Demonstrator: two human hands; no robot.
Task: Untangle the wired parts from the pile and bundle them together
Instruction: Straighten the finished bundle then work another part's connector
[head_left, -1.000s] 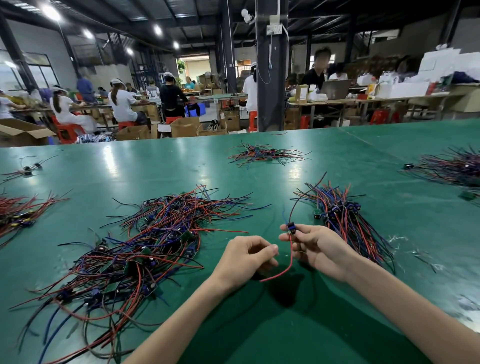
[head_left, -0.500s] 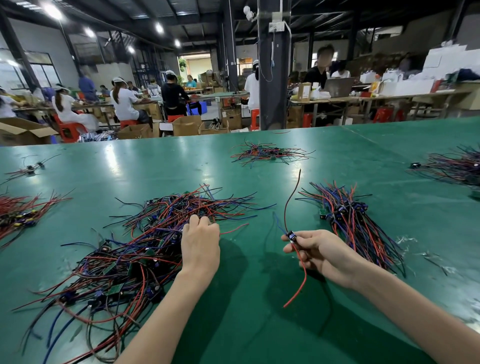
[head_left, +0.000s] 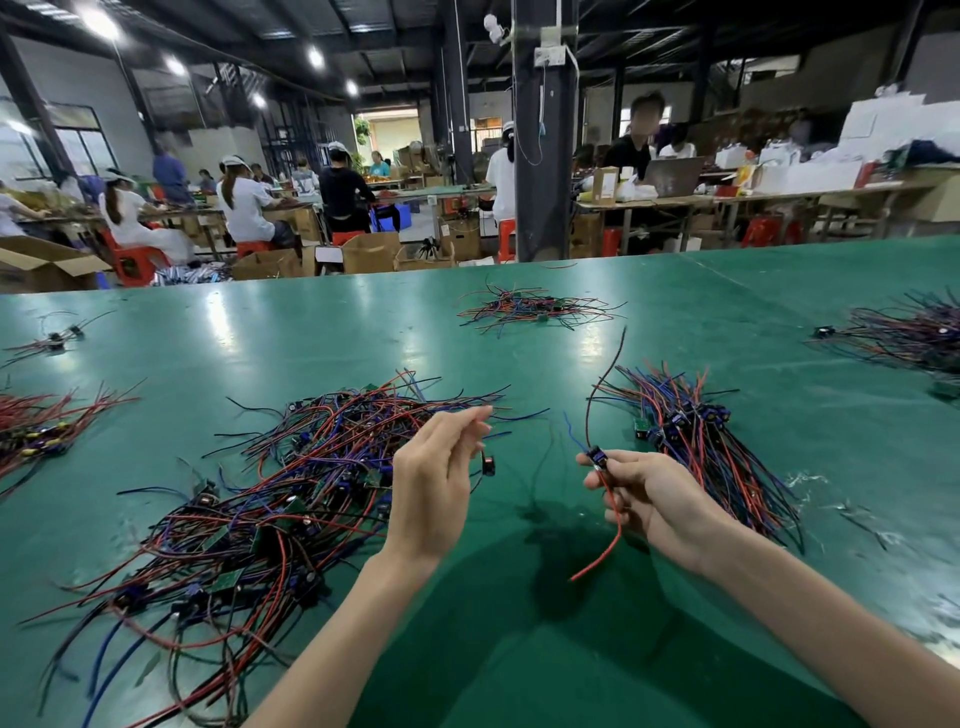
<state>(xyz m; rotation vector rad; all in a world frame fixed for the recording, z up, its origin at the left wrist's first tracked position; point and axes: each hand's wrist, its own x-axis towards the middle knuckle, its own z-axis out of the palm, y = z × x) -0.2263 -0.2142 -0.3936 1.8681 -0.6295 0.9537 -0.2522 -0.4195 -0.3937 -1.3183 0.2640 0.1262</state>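
Left hand raised off the table, pinching a dangling black part, right hand gripping a red-wired part

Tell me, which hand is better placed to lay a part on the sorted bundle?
Right. The right hand grips a wired part just beside the sorted bundle; the left hand, pinching a dangling part, is by the tangled pile.
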